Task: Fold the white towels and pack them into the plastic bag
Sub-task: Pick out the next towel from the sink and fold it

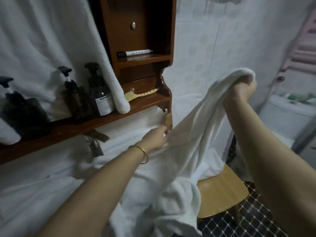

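A white towel (193, 134) hangs stretched between my two hands. My right hand (242, 93) grips its upper edge, raised at the right, with the cloth folded over the knuckles. My left hand (156, 139), with a gold bangle on the wrist, pinches the towel's lower edge near the middle, its fingertips hidden in the cloth. The towel's lower end drapes in a heap (162, 199) over a white surface and a wooden chair (220, 190). Another white towel (51, 45) hangs at the upper left. No plastic bag is in view.
A dark wooden shelf unit (140, 53) stands on the wall ahead, with several dark pump bottles (100, 93), a marker pen (135, 53) and a yellow brush (140, 95). White tiled wall at the right, a toilet cistern (289, 110) at far right, dark mosaic floor (253, 221) below.
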Available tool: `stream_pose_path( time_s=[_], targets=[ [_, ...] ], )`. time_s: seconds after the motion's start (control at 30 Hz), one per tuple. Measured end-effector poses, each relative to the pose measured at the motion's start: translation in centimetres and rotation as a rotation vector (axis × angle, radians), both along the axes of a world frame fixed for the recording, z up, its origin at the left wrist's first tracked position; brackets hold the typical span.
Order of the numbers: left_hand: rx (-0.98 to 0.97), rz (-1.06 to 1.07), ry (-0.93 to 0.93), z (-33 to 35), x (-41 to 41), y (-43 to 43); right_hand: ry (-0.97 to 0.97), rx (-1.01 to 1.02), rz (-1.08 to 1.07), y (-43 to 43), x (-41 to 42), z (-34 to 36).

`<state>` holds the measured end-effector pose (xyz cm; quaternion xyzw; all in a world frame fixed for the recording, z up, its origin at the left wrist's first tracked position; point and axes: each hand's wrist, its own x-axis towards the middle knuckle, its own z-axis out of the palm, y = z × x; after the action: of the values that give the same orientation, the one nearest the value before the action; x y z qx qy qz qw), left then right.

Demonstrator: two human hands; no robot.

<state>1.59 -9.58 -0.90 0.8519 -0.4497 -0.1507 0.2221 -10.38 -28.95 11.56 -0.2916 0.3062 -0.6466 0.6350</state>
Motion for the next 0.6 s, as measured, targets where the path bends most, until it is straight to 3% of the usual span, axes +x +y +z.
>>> stream_pose_path(
  time_s=[0.13, 0.27, 0.33, 0.43, 0.5, 0.6],
  targets=[
    [-0.208, 0.233, 0.086, 2.5, 0.3, -2.5, 0.561, -0.113, -0.015, -0.5, -1.4, -1.9],
    [-0.393, 0.342, 0.118, 7.2, 2.0, -3.7, 1.179, -0.381, 0.196, -0.2, -2.7, -5.7],
    [-0.452, 0.331, 0.156, 9.5, 2.5, -4.6, 1.244, -0.567, 0.422, 1.5, -2.2, -6.5],
    [-0.483, 0.262, 0.210, 12.0, 1.9, -5.6, 1.151, -0.808, 0.739, 4.5, -0.4, -6.6],
    [-0.504, 0.190, 0.270, 12.6, 1.0, -5.7, 1.217, -0.887, 0.756, 5.7, 1.0, -6.9],
    [-0.507, 0.085, 0.396, 11.5, 0.5, -5.1, 1.266, -0.874, 0.613, 6.0, 2.0, -7.3]
  ],
)
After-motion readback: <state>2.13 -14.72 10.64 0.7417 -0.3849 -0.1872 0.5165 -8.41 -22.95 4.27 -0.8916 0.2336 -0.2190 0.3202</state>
